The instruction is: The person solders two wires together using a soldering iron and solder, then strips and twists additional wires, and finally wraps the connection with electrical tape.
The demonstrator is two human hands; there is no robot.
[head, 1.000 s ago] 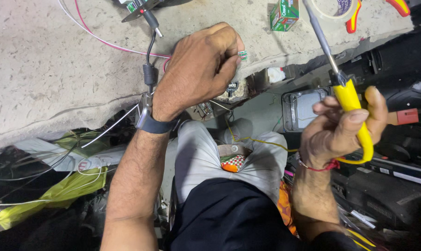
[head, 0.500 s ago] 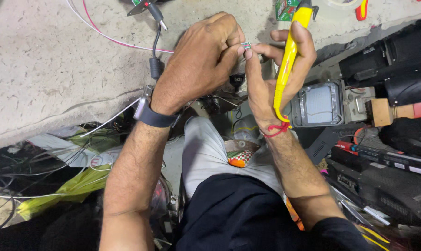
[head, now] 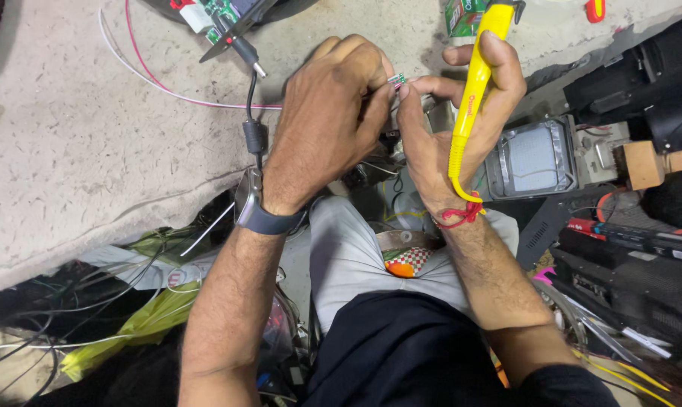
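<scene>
Both hands, left hand (head: 329,124) and right hand (head: 450,124), pinching coloured wires (head: 397,78); yellow screwdriver (head: 472,90) in right.

A rough grey concrete floor (head: 77,143) carries everything. On it at the top lie a pink wire (head: 141,75) and a white wire (head: 109,47) in a curve, a black cable (head: 252,113), a small green circuit board (head: 219,11) and a green carton (head: 461,15). At its lower edge sits a tangle of wires (head: 70,316) and yellow-green plastic (head: 141,320). To the right lie a metal box (head: 533,158) and a wooden block (head: 642,164).

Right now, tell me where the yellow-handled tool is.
In the head view, the yellow-handled tool sits upper right of centre, gripped in the right hand, its handle running down toward the red wrist thread, beside the left hand.
</scene>
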